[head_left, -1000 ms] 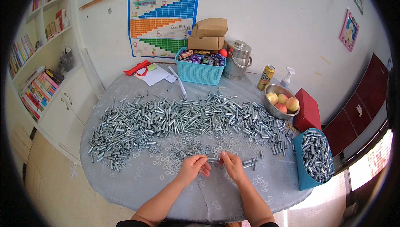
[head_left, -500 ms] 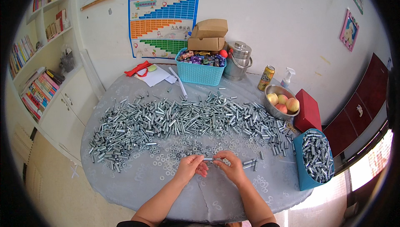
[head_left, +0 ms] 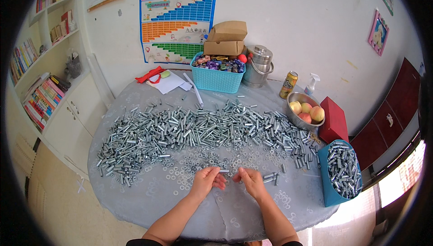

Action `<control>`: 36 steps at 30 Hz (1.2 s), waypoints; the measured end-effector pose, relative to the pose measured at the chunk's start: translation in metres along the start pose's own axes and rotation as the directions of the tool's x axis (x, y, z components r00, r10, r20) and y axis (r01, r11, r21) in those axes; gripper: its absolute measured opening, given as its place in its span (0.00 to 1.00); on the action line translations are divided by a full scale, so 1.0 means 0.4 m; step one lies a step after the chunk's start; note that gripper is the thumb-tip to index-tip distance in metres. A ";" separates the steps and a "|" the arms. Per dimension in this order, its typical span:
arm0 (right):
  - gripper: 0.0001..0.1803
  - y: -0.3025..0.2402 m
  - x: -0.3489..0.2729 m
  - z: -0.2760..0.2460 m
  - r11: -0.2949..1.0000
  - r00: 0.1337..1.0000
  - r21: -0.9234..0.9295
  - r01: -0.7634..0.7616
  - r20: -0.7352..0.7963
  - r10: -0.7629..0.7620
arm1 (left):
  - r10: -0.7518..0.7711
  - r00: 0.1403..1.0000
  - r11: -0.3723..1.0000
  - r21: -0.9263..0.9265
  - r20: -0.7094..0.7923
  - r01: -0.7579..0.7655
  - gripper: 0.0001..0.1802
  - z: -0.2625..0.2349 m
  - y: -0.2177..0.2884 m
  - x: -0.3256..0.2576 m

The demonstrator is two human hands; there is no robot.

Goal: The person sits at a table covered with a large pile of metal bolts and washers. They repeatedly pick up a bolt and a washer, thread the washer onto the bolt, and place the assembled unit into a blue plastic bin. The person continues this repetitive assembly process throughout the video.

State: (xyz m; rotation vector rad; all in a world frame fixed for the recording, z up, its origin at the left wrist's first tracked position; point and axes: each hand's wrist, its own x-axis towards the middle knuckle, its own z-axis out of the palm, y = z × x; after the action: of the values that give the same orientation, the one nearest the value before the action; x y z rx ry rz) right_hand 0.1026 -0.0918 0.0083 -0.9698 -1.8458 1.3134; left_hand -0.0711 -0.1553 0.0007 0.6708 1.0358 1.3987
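Both hands pinch one small bolt over the bench.
Left hand (head_left: 208, 177) and right hand (head_left: 251, 180) grip the bolt (head_left: 224, 171) above scattered washers (head_left: 180, 178), near the bolt pile (head_left: 189, 131).

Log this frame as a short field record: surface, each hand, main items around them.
surface: round table with grey cloth
left hand: pinching a small bolt at the fingertips
right hand: fingertips close to the same bolt, contact unclear
behind hands: scattered washers, then a wide bolt pile
right edge: blue bin of bolts
far side: teal basket, fruit bowl
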 end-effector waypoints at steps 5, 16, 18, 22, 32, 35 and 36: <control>0.12 -0.037 -0.002 0.014 0.988 0.999 0.154 0.021 -0.043 -0.014 | -0.012 1.000 0.999 -0.032 0.003 0.012 0.15 -0.001 0.002 0.002; 0.12 -0.010 -0.005 0.010 0.862 0.981 -0.468 0.194 0.086 -0.175 | 0.042 0.999 0.991 0.128 0.006 -0.043 0.13 0.009 -0.003 -0.007; 0.15 -0.013 -0.008 0.012 0.905 0.993 -0.409 0.115 0.059 -0.099 | 0.058 0.998 0.990 0.131 0.021 -0.060 0.13 0.009 -0.002 -0.009; 0.20 -0.021 -0.013 0.008 0.958 0.979 -0.203 -0.204 -0.017 0.205 | 0.105 0.990 0.981 0.153 0.097 -0.119 0.13 0.024 -0.002 -0.015; 0.18 0.004 -0.009 -0.005 0.986 0.992 0.133 -0.098 0.088 0.086 | 0.046 0.997 0.999 -0.014 -0.057 -0.046 0.14 0.008 0.002 0.001; 0.17 -0.039 -0.009 0.023 0.983 0.998 0.185 0.013 -0.067 0.000 | 0.055 0.997 0.998 -0.003 -0.059 -0.055 0.14 0.001 0.002 -0.003; 0.18 -0.035 -0.008 0.020 0.984 0.999 0.175 0.017 -0.038 -0.011 | 0.056 0.997 0.998 0.011 -0.048 -0.055 0.14 0.003 0.002 -0.003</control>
State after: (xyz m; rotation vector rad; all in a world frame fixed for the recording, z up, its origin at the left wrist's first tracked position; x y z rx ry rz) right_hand 0.0948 -0.1013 0.0191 -0.8803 -1.6752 1.4138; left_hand -0.0701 -0.1561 0.0022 0.6802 1.0693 1.4651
